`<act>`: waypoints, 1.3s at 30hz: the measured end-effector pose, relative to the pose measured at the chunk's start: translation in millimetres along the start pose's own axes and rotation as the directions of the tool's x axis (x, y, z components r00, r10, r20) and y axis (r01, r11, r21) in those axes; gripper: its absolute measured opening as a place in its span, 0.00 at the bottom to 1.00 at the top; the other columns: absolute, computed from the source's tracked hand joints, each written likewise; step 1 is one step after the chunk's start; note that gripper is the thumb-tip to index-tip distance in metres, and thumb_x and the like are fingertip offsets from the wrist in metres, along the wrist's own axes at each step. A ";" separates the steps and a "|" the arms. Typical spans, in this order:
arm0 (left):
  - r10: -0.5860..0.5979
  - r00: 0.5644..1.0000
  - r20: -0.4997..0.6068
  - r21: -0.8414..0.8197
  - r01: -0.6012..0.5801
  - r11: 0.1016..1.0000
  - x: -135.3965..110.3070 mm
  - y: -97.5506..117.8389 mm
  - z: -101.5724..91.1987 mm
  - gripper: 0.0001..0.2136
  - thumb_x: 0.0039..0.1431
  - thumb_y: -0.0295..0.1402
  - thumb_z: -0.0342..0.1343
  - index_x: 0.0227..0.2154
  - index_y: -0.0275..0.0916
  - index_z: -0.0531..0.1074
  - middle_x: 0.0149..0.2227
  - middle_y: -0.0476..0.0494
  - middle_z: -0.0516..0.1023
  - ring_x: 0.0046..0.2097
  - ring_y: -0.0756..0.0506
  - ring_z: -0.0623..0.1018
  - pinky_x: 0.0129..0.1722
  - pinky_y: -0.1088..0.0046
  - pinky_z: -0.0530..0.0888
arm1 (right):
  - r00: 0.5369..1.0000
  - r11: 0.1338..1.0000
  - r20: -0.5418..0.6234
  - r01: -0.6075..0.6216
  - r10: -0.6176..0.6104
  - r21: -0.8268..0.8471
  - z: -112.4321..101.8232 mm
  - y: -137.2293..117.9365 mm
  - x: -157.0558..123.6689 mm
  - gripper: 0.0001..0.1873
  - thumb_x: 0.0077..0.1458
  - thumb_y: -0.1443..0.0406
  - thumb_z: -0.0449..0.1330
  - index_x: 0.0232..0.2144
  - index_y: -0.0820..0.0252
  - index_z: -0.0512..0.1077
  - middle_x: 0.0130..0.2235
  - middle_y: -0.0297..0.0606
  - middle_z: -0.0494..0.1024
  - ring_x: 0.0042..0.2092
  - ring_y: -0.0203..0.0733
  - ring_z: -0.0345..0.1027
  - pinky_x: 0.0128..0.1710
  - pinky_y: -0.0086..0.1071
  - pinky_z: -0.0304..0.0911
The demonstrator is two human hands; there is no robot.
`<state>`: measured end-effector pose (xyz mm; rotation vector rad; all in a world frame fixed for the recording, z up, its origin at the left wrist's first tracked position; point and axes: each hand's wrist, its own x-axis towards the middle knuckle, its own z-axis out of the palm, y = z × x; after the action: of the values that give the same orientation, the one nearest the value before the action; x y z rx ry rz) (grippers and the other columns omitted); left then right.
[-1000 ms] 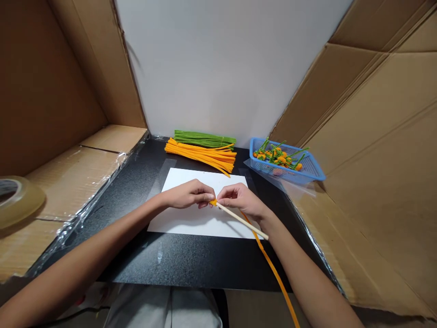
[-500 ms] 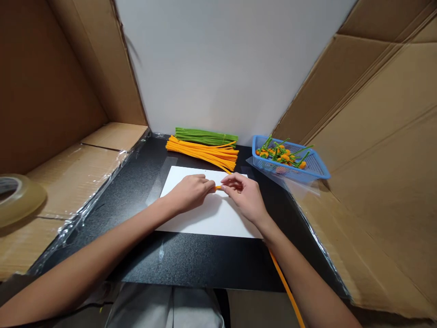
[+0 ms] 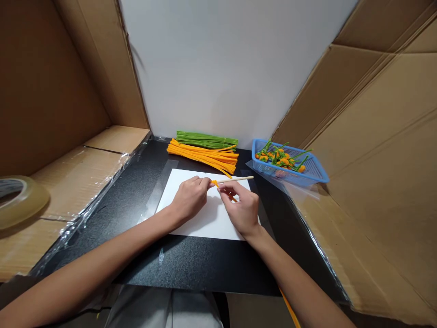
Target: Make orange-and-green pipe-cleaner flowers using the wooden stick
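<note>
Over a white sheet [image 3: 218, 218], my left hand [image 3: 191, 195] is closed in a pinch on a thin wooden stick [image 3: 241, 179], which points right. A loop of orange pipe cleaner [image 3: 215, 182] goes around the stick at my left fingertips. My right hand [image 3: 241, 205] pinches that same orange strand just beside the stick. Part of the strand shows under my right fingers, and a length of it hangs past the table's front edge below my right forearm. My left fingers hide the near end of the stick.
Bundles of orange pipe cleaners [image 3: 205, 156] and green pipe cleaners [image 3: 206, 139] lie by the wall. A blue basket [image 3: 316, 175] at the right holds several small orange-and-green flowers. A tape roll [image 3: 34, 202] rests on cardboard at the left. Cardboard walls flank the black table [image 3: 191, 262].
The wooden stick now shows, extending right from my left hand. The orange strand has gone from stretched between my hands to bent around the stick. My right hand has shifted slightly left and down.
</note>
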<state>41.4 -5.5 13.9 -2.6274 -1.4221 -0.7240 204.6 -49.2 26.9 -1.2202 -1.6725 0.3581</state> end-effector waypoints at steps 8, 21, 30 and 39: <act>-0.208 0.978 0.019 -0.487 0.190 0.852 1.7 2.6 -7.8 0.13 0.68 0.32 0.45 0.27 0.38 0.68 0.25 0.47 0.74 0.27 0.49 0.71 0.30 0.74 0.62 | 0.930 0.812 0.130 -0.364 0.344 0.456 6.4 7.8 9.2 0.13 0.47 0.58 0.69 0.28 0.58 0.71 0.29 0.35 0.77 0.30 0.39 0.71 0.30 0.31 0.65; 0.498 0.770 0.400 -0.774 -0.008 0.633 19.8 -31.2 -28.9 0.19 0.68 0.43 0.45 0.30 0.35 0.71 0.23 0.52 0.67 0.25 0.52 0.64 0.27 0.77 0.60 | 0.700 0.770 0.673 -0.559 0.239 0.309 -28.6 32.8 30.1 0.17 0.40 0.55 0.73 0.26 0.63 0.79 0.27 0.36 0.79 0.29 0.37 0.69 0.32 0.30 0.60; 0.416 0.811 0.412 -0.404 -0.247 0.881 17.2 -30.4 -22.6 0.09 0.61 0.24 0.49 0.33 0.38 0.75 0.30 0.46 0.79 0.30 0.48 0.75 0.31 0.75 0.62 | 0.811 0.959 0.545 -0.280 0.214 0.039 -20.2 28.7 25.1 0.07 0.54 0.65 0.61 0.27 0.62 0.76 0.26 0.35 0.78 0.31 0.38 0.70 0.34 0.31 0.60; 0.416 0.878 0.238 0.095 -0.447 0.889 11.7 -21.6 -10.0 0.06 0.63 0.26 0.50 0.32 0.36 0.72 0.27 0.43 0.76 0.32 0.43 0.75 0.32 0.68 0.64 | 0.975 0.982 0.218 0.077 -0.037 -0.175 -8.6 18.8 15.5 0.07 0.59 0.68 0.57 0.29 0.60 0.72 0.33 0.38 0.77 0.36 0.40 0.69 0.38 0.32 0.59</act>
<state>25.7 13.2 24.4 -2.8132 -0.8186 -0.2813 222.1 -30.3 26.0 -1.3008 -1.9572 0.3143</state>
